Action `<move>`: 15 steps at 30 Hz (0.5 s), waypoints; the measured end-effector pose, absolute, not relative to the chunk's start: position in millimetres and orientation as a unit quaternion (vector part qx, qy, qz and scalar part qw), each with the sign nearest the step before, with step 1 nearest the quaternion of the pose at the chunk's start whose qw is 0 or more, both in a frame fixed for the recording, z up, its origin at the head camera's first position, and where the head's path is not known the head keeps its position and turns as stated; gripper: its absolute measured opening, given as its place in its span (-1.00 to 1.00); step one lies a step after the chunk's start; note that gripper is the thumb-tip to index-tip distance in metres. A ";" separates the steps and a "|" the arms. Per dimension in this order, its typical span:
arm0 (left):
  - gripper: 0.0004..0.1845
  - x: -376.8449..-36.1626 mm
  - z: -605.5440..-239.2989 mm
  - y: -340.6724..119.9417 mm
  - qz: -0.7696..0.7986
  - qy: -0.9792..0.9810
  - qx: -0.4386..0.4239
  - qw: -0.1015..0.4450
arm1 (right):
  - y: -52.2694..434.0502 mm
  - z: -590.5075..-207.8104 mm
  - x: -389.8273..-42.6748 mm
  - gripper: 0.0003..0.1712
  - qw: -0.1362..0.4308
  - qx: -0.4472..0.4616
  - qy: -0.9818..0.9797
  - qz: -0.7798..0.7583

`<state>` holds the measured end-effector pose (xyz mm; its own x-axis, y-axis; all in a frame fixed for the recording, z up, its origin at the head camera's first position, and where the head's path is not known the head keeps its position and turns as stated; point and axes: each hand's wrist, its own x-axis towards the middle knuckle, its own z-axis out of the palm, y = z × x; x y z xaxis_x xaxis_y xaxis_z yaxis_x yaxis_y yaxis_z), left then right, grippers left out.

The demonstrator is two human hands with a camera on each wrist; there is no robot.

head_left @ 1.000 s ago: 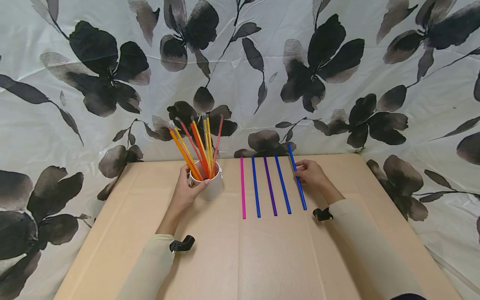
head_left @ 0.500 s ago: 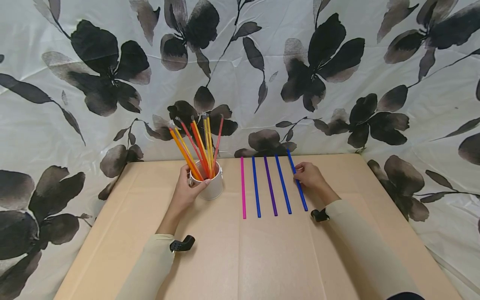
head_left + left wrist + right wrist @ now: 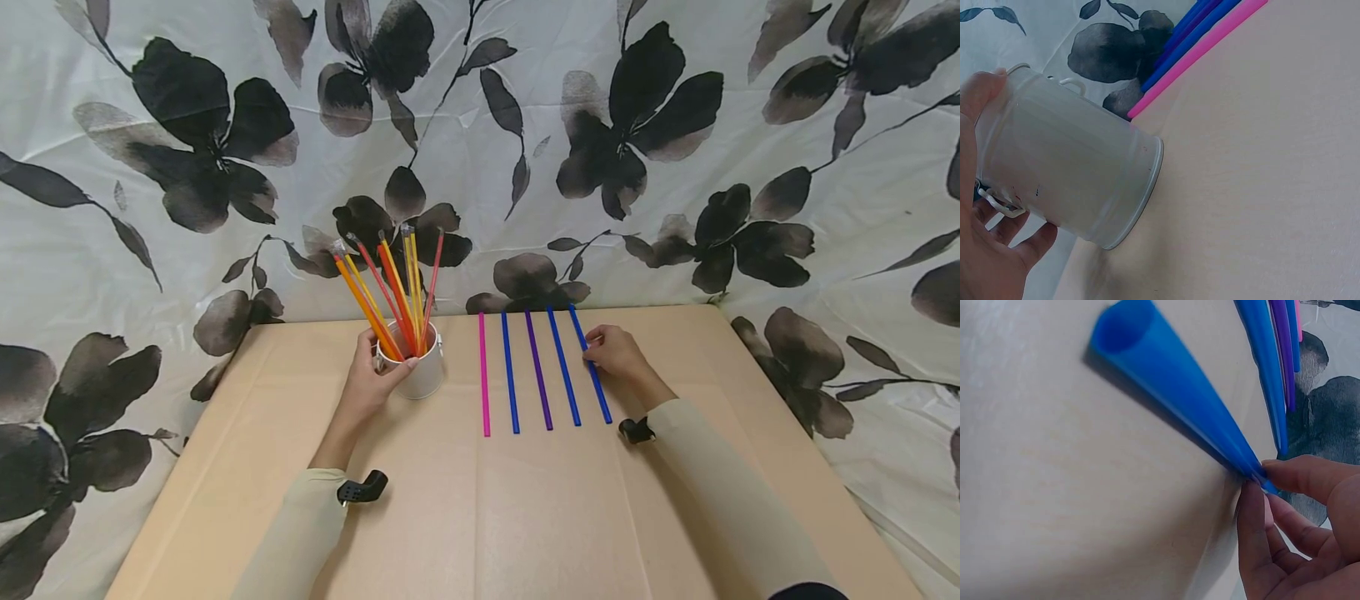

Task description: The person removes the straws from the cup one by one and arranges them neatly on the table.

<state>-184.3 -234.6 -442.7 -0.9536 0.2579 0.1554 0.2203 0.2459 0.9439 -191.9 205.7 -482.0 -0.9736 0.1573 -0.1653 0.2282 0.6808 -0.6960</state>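
Straws are being laid out in a row on the tan table (image 3: 525, 517), and five of them are lying side by side at about 12 o'clock from the table's middle. The rightmost blue straw (image 3: 590, 363) is being pinched by the right hand (image 3: 617, 353): in the right wrist view the thumb and the fingertips (image 3: 1254, 506) are seen closed on the straw's far part, while its open near end is resting on the table. This straw is being kept a little slanted, so its far end is leaning toward the neighbouring blue straw (image 3: 563, 366) at 9 o'clock from it. Further to 9 o'clock a purple straw (image 3: 537, 369), another blue straw (image 3: 510, 372) and a pink straw (image 3: 483, 374) are lying, all near each other but apart.

The white cup (image 3: 414, 372) is being gripped by the left hand (image 3: 369, 382), with the thumb and fingers curled around its wall; in the left wrist view the cup is shown standing on the table with the pink straw just beside it. A bunch of orange, yellow and red straws (image 3: 390, 292) is being held upright in the cup, fanned out a little. The table is being surrounded by a white cloth with black flowers (image 3: 225, 125).
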 end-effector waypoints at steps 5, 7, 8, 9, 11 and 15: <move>-0.09 -186.1 -443.0 -235.8 0.594 0.791 0.147 0.022 | 205.1 -480.6 -191.4 -0.58 0.051 0.105 0.918 -0.379; -0.08 -186.5 -442.7 -235.9 0.595 0.790 0.145 0.025 | 204.6 -479.7 -191.2 -0.58 0.053 0.105 0.919 -0.377; -0.09 -186.5 -442.5 -235.9 0.594 0.791 0.144 0.026 | 204.4 -479.3 -191.1 -0.58 0.054 0.106 0.919 -0.377; -0.09 -186.4 -442.1 -235.9 0.594 0.791 0.143 0.026 | 204.2 -479.1 -191.1 -0.58 0.056 0.107 0.918 -0.377; -0.09 -186.3 -441.6 -235.9 0.594 0.791 0.145 0.025 | 203.9 -478.8 -191.4 -0.58 0.059 0.111 0.917 -0.379; -0.10 -185.8 -440.3 -235.9 0.592 0.792 0.149 0.022 | 204.1 -477.6 -191.5 -0.58 0.059 0.110 0.916 -0.381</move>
